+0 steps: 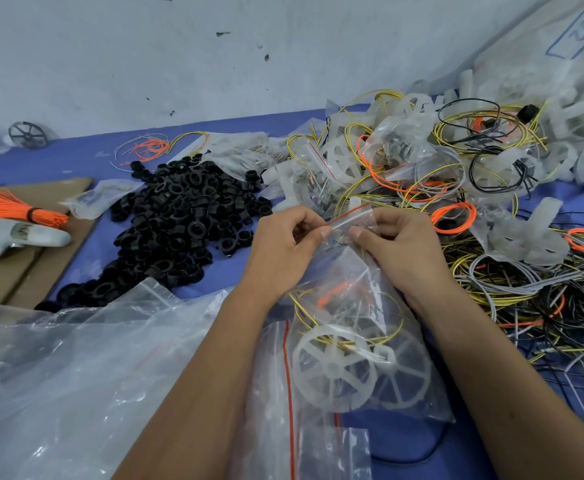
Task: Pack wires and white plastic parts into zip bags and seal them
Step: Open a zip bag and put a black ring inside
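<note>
A clear zip bag with a red seal line lies in front of me. Inside it are a white spoked plastic wheel and coiled yellow, grey and orange wires. My left hand pinches the left part of the bag's zip strip between thumb and fingers. My right hand pinches the same strip a little further right. The two thumbs nearly meet at the strip.
A heap of black plastic rings lies left of my hands. Empty zip bags spread at lower left. Loose wires and white parts pile up at right. An orange wire bundle and grey tool rest on cardboard.
</note>
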Demonstrator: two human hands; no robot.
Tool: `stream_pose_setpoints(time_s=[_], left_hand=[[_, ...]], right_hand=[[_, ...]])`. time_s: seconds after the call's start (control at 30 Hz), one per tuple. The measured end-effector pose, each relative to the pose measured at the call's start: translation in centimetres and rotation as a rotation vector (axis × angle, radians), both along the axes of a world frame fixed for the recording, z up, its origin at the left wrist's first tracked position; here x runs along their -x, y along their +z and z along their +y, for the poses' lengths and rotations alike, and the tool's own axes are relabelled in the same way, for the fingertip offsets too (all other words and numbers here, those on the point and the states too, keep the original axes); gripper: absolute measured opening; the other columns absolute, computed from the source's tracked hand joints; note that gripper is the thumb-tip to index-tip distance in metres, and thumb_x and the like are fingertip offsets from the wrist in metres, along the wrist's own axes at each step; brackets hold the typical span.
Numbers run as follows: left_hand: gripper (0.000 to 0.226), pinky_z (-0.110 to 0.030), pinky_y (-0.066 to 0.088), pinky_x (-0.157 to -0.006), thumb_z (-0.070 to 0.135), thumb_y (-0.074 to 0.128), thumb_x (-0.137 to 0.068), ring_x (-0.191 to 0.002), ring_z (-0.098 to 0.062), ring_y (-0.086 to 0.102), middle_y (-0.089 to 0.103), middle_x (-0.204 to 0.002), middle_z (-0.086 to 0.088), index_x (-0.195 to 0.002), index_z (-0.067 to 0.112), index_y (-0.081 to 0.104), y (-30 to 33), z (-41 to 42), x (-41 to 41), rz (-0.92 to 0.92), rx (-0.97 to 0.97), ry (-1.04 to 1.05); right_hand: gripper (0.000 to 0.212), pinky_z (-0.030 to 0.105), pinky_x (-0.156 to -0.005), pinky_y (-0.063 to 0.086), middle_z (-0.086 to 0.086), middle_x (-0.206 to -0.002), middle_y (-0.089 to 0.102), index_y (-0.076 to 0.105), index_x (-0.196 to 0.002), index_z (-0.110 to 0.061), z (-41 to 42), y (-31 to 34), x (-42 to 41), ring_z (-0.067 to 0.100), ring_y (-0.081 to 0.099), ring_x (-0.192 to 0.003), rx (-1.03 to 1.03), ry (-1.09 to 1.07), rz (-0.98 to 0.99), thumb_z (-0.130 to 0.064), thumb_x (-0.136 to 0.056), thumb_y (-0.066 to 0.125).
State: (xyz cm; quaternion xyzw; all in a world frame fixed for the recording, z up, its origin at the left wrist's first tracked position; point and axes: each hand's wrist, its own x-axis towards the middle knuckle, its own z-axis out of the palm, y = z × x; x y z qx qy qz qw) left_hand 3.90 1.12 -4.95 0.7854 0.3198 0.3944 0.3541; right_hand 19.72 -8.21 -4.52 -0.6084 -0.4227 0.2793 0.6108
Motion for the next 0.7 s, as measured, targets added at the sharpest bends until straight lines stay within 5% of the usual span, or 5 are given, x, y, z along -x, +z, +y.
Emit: stream_pose_setpoints(time_s=[0.17, 0.33, 0.47, 0.7], left_hand=[[0.011, -0.024, 0.046, -0.063, 0.013, 0.073, -0.092, -0.066, -0.011, 0.058, 0.068, -0.075, 0.003, -0.082, 0.018, 0.071, 0.02, 0.13, -0.02, 0.02, -0.012, -0.024], [0.014, -0.023, 0.049, -0.065, 0.012, 0.075, -0.091, -0.07, -0.011, 0.063, 0.069, -0.075, 0.007, -0.081, 0.021, 0.071, 0.14, 0.04, -0.18, 0.008, -0.028, -0.043], [0.01, -0.03, 0.051, -0.068, 0.009, 0.075, -0.09, -0.073, -0.019, 0.065, 0.071, -0.076, 0.003, -0.082, 0.015, 0.073, 0.1, -0.03, -0.2, 0.006, -0.032, -0.075], [0.011, -0.03, 0.051, -0.067, 0.009, 0.075, -0.089, -0.071, -0.018, 0.065, 0.07, -0.074, 0.005, -0.081, 0.015, 0.072, 0.03, -0.13, -0.29, -0.006, -0.044, -0.081]], right_hand=[[0.006, 0.03, -0.067, 0.049, 0.022, -0.087, 0.075, 0.079, -0.091, -0.006, -0.13, 0.53, 0.89, 0.017, 0.061, -0.072, -0.036, 0.053, 0.033, -0.005, -0.088, 0.074], [0.009, 0.029, -0.06, 0.043, 0.017, -0.071, 0.069, 0.079, -0.082, -0.008, -0.24, 0.74, 0.92, 0.02, 0.053, -0.065, -0.06, 0.02, 0.099, -0.002, -0.086, 0.075], [0.004, 0.04, -0.071, 0.047, 0.031, -0.086, 0.072, 0.077, -0.089, 0.004, -0.14, 0.68, 1.16, 0.027, 0.059, -0.074, -0.089, 0.062, 0.115, 0.001, -0.087, 0.074], [0.005, 0.04, -0.072, 0.054, 0.021, -0.084, 0.076, 0.078, -0.09, 0.001, 0.08, 0.67, 0.99, 0.025, 0.066, -0.074, -0.074, 0.046, 0.027, 0.001, -0.087, 0.074]])
